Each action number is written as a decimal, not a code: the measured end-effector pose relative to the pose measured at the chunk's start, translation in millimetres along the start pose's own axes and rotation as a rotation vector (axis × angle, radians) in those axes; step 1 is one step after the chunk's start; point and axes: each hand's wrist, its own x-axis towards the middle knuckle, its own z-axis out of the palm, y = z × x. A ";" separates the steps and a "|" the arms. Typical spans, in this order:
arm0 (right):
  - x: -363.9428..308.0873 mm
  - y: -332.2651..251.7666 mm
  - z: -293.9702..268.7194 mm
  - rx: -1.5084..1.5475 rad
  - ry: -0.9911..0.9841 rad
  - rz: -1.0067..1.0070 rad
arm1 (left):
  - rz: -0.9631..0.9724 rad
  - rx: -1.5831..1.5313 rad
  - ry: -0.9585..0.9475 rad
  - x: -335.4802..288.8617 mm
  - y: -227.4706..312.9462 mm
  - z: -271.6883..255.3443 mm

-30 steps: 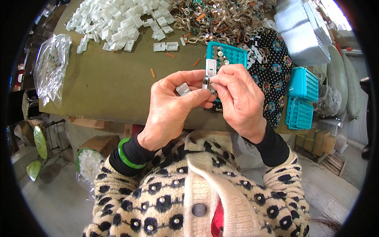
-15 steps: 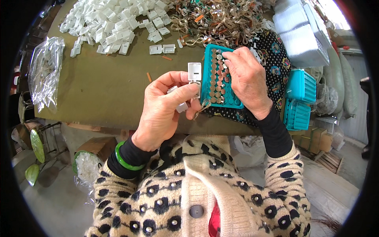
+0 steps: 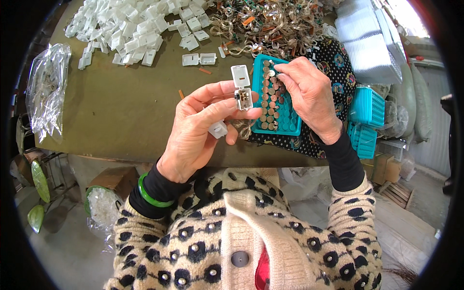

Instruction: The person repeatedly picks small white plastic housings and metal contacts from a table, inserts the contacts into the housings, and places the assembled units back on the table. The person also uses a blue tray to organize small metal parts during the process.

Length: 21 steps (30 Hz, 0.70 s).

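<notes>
Case point(image 3: 242, 89), white and hinged open, is up in the left hand point(image 3: 195, 118), above the table point(image 3: 121, 111) and just left of the blue tray point(image 3: 290, 117). Its long axis runs nearly straight away from the body, the top leaning slightly left. The lid points to the far side; the lower half, with metal parts inside, points toward the sweater point(image 3: 212, 241). Its open face looks up.

The left thumb and fingers are clamped on the lower half, thumb along its left side. The same hand holds a second case point(image 3: 218, 129) lower down, tilted in the curled fingers, and thin wires point(image 3: 243, 129) hang beside them.

The right hand point(image 3: 314, 94) is over the far part of the tray, thumb and forefinger tips close to each other beside the small round discs point(image 3: 265, 96). Whether they pinch one, I cannot tell. The tray's long axis also runs away from the body.
</notes>
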 end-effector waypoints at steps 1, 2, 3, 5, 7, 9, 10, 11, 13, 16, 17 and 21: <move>-0.1 -0.2 0.6 -0.008 -0.001 0.008 | -0.004 -0.013 -0.008 -0.2 0.1 -0.7; -0.6 -0.3 0.7 -0.023 0.004 -0.008 | -0.003 -0.013 -0.012 0.2 0.3 -1.5; -0.5 -0.3 1.4 -0.033 0.004 -0.019 | -0.002 -0.014 -0.017 0.4 0.4 -2.1; 0.2 -0.7 1.4 -0.026 0.002 -0.035 | -0.002 -0.017 -0.025 1.0 0.6 -3.1; 3.9 -1.2 -0.9 0.014 0.004 -0.044 | 0.003 -0.026 -0.040 1.6 0.4 -3.8; 6.6 -7.1 -4.0 0.045 -0.010 -0.014 | -0.001 -0.049 -0.045 1.4 -0.5 -4.4; 8.1 -11.7 -6.0 0.066 -0.015 0.007 | -0.001 -0.058 -0.046 1.1 -0.7 -4.9; 8.7 -17.9 -7.8 0.106 0.014 0.019 | 0.004 -0.071 -0.049 0.9 -1.1 -5.4; 4.2 -35.7 -12.3 0.186 0.070 0.059 | 0.008 -0.087 -0.052 0.4 -2.4 -6.6; -0.5 -58.9 -7.2 0.248 0.140 0.000 | 0.027 -0.112 -0.069 0.5 -6.6 -6.5; -1.0 -63.9 -2.2 0.259 0.178 -0.037 | 0.030 -0.107 -0.060 0.1 -8.0 -6.2; -4.1 -74.2 11.6 0.234 0.287 -0.063 | 0.053 -0.112 -0.043 -3.3 -11.5 -4.6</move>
